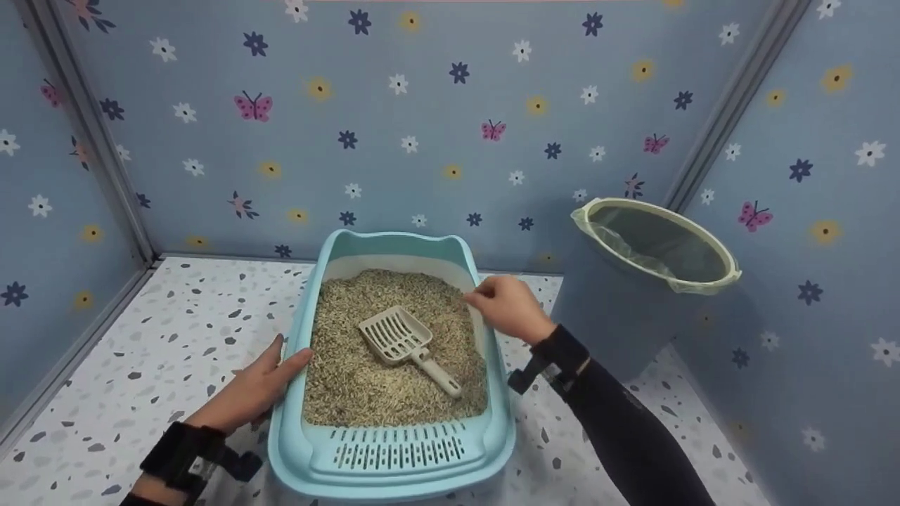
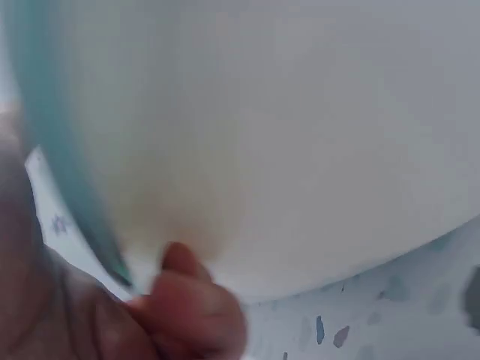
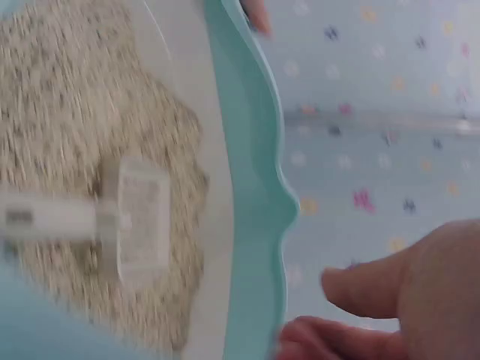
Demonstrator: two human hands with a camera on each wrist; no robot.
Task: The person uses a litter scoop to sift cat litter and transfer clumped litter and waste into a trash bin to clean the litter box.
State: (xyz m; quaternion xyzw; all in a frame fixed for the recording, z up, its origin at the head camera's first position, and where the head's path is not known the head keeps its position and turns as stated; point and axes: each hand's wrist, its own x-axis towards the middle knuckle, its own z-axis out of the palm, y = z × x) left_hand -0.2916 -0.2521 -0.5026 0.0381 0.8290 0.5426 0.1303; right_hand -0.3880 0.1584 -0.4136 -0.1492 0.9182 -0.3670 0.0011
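We see a pale scoop (image 1: 420,354) lying on the granular litter (image 1: 351,397) inside a blue litter box (image 1: 394,486). Its slotted head sits near the middle of the litter, and its handle slants toward the box's near right side. The left hand (image 1: 256,385) grips the left rim: the thumb lies over the edge, and in the left wrist view we find fingers curled against the pale outer wall. The right hand (image 1: 513,308) is at the far right rim, fingers loosely curled, with a narrow gap between thumb and fingers and nothing that we can see held. We cannot tell whether it touches the rim. The box stands on a white speckled surface (image 1: 169,351). To its right we see a lined bin (image 1: 692,287), and behind, a flowered wall (image 1: 436,105).
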